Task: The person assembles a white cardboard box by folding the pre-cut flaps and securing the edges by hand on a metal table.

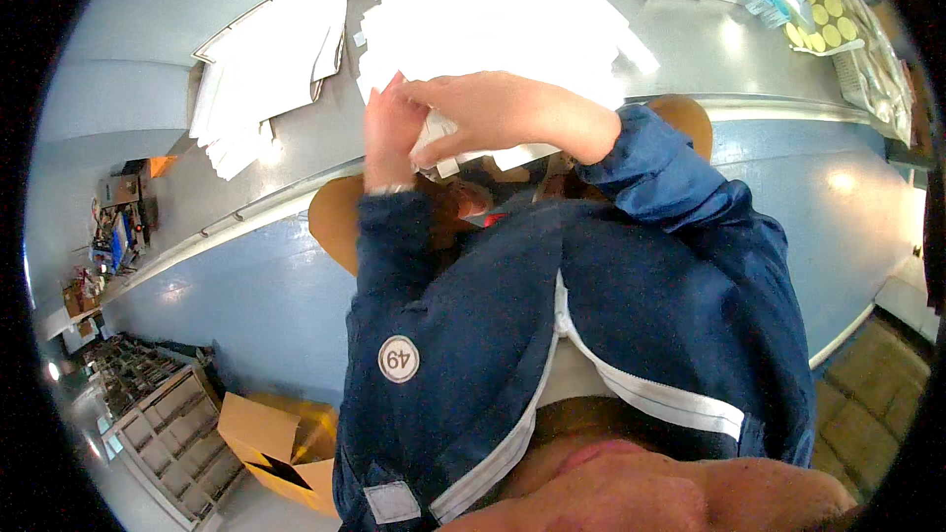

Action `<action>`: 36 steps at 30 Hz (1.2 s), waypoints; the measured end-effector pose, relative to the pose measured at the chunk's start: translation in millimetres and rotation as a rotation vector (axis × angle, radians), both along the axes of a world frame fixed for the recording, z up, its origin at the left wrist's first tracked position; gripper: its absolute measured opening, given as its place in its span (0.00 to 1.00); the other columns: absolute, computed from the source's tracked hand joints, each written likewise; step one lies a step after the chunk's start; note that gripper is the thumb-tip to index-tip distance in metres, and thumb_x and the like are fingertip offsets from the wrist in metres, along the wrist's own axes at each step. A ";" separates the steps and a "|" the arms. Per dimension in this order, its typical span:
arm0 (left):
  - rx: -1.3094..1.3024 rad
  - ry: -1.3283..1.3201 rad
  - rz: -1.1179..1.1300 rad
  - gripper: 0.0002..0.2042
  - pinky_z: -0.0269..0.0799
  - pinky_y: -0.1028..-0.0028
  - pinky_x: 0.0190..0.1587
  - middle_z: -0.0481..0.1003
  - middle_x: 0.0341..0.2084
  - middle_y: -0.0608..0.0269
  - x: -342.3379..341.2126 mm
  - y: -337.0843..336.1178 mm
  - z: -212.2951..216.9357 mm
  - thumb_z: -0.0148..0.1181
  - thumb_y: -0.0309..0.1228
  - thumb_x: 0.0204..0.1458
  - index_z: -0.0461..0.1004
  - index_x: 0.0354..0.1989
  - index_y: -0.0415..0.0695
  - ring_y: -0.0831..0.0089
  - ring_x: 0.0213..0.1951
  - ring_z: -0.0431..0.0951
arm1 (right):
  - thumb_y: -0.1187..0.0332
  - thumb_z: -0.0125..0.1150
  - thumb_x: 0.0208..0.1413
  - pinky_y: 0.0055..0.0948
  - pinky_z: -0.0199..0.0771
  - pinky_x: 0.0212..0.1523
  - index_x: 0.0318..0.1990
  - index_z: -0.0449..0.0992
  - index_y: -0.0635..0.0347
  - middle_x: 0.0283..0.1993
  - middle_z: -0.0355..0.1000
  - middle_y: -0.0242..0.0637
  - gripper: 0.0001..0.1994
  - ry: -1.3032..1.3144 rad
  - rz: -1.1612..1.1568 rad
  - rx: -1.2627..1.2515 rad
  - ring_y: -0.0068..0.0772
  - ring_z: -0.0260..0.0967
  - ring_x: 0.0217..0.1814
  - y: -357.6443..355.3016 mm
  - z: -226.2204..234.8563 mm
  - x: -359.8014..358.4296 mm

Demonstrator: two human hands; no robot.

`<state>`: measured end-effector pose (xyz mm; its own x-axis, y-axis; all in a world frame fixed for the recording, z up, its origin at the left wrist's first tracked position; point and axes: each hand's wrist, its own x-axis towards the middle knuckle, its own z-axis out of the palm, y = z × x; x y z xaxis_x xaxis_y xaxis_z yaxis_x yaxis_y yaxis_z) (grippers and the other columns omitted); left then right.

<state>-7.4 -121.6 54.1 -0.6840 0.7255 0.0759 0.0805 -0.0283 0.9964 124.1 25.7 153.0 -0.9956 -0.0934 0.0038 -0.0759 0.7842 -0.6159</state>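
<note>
Both my hands meet over the near edge of a large spread of white sheets (493, 20), so bright that their detail is lost. My right hand (503, 110) reaches across to the left, thumb and fingers curled around a small crumpled white piece (439, 128), perhaps paper or cloth. Close against it is my left hand (389, 138), upright and smeared by motion. Its fingertips touch or nearly touch the right hand's fingers, and I cannot make out whether it grips anything. White corners poke out below the right hand.
Another stack of white sheets (271, 64) lies to the left on the grey metal table (690, 49). At the far right are a clear bag with yellow discs (828, 18) and a pale blue plastic item (771, 8). An open cardboard box (261, 429) stands at lower left beside a drawer rack (182, 438).
</note>
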 end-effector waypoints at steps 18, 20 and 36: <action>-0.657 0.120 0.501 0.35 0.71 0.63 0.57 0.74 0.54 0.47 -73.0 15.3 -118.9 0.72 0.35 0.46 0.70 0.63 0.33 0.57 0.56 0.74 | 0.52 0.64 0.58 0.47 0.76 0.57 0.65 0.69 0.62 0.54 0.77 0.58 0.32 -0.148 -0.846 0.162 0.58 0.76 0.56 156.7 -177.4 75.7; -0.612 0.073 0.544 0.34 0.71 0.64 0.56 0.75 0.52 0.49 -83.8 -1.6 -120.1 0.73 0.33 0.45 0.71 0.62 0.34 0.58 0.54 0.75 | 0.54 0.63 0.59 0.47 0.76 0.57 0.65 0.69 0.61 0.53 0.77 0.58 0.30 -0.120 -0.816 0.126 0.57 0.75 0.56 148.9 -160.6 70.6; -0.202 -0.215 0.318 0.14 0.80 0.67 0.46 0.81 0.42 0.54 -40.6 9.9 9.4 0.63 0.35 0.61 0.78 0.45 0.34 0.63 0.41 0.84 | 0.57 0.71 0.56 0.36 0.82 0.51 0.66 0.67 0.70 0.55 0.77 0.52 0.35 -0.048 -0.686 -0.951 0.42 0.80 0.51 192.0 -107.5 97.6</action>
